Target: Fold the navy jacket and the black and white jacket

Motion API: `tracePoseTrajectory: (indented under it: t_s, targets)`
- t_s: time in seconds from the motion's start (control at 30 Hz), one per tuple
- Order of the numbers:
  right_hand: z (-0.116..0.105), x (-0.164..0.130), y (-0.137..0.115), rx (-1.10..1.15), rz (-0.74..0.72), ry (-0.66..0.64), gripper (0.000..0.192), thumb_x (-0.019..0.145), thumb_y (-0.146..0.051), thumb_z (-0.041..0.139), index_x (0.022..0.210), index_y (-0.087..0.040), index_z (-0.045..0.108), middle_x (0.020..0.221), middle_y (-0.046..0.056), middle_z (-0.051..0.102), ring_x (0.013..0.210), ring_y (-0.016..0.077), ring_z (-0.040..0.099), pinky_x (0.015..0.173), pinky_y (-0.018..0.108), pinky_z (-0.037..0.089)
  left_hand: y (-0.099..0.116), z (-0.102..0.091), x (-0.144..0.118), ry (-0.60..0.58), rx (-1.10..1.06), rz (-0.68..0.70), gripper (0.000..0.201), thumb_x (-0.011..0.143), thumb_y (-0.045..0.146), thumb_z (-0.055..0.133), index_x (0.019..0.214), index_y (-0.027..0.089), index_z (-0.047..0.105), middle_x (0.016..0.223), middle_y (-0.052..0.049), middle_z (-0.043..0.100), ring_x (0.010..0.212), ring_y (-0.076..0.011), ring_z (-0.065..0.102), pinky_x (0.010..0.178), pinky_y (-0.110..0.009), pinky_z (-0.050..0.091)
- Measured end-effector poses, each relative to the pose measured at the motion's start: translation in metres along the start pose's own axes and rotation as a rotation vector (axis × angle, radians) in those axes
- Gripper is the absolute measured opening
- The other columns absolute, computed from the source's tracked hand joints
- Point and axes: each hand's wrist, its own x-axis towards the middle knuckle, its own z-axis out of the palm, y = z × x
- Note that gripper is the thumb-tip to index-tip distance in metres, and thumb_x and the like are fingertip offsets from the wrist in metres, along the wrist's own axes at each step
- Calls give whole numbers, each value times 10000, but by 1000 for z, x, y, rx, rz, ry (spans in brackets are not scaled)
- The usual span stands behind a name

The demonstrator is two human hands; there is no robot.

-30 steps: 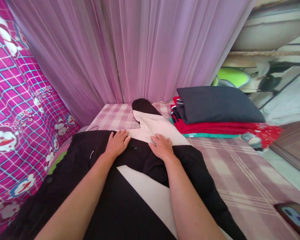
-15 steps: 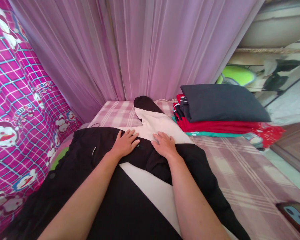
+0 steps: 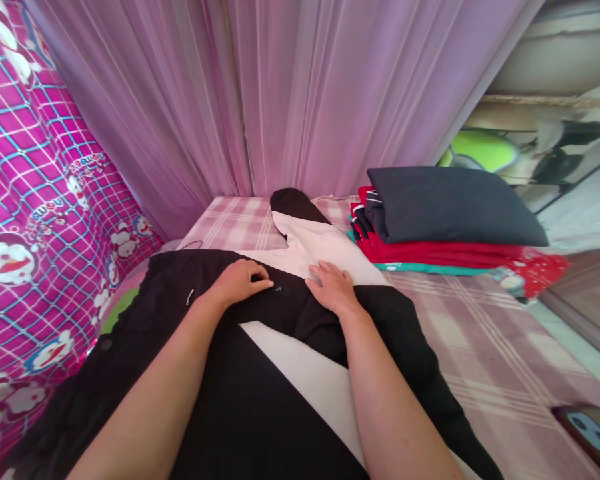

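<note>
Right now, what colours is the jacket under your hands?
Black and white jacket, clearest in the head view.

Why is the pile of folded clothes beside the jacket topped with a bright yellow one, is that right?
Not quite. In the head view, the top piece of the folded pile is dark grey, not yellow. The pile does sit beside the black and white jacket, with red and teal pieces underneath.

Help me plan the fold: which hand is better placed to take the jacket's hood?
Probably the right hand: it lies flat on the jacket just below the pale hood. The left hand sits curled on black cloth farther left.
</note>
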Motion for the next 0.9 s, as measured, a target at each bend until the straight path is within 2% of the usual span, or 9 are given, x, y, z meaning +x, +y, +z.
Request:
tracePoseTrajectory:
  t_s: [0.13,0.27,0.37,0.47,0.6,0.7,0.83,0.9]
  targets:
    - [0,0,0,8,-1,4,433,973,-401,432,1378,-288,538,1547,83,413,1430,247,330,1139,554,242,5,-4,-3,-50,117,25,168,774,402,677,820,245,717,920,-29,725,943,-236,623,849,-346,468]
    - [2,0,1,19,-5,13,428,968,-398,445,1371,-294,545,1544,80,417,1431,251,332,1142,558,242,8,-5,-5,-34,157,16,161,753,347,690,878,246,708,923,-33,708,920,-234,619,832,-343,464]
    - [1,1,2,32,1,32,417,959,-391,465,1353,-300,566,1527,77,443,1419,259,354,1138,559,255,9,-3,-4,-37,167,40,103,759,340,684,799,247,704,893,-31,696,901,-225,615,829,-337,457]
    - [-3,1,-1,93,-34,114,401,928,-334,520,1317,-290,608,1474,58,515,1363,235,439,1130,464,319,8,-2,-3,-42,151,59,105,777,326,667,745,230,694,878,-37,691,880,-218,612,813,-334,452]
    - [-8,0,-9,241,-226,222,310,901,-257,553,1169,-272,708,1270,14,676,1196,170,580,1062,303,396,9,-4,-4,-61,166,61,123,818,310,627,774,217,692,884,-42,695,871,-215,614,796,-333,443]
    - [-8,-3,-15,290,-275,177,262,900,-260,562,1093,-281,739,1128,-1,731,1068,158,639,972,278,450,14,-8,-7,-73,205,35,104,794,323,662,822,237,713,944,-44,697,922,-234,616,807,-345,440]
    - [-6,-7,-17,309,-277,115,247,887,-253,585,1071,-287,748,1095,-3,737,1001,156,658,903,275,474,18,-11,-9,-85,216,-3,55,758,286,687,743,240,712,962,-45,692,951,-241,612,827,-357,441]
    - [-6,-8,-19,325,-295,107,259,873,-245,607,1090,-287,742,1069,-2,737,965,152,659,870,269,478,18,-10,-8,-71,149,17,61,762,274,677,732,228,703,930,-39,693,918,-225,616,813,-344,449]
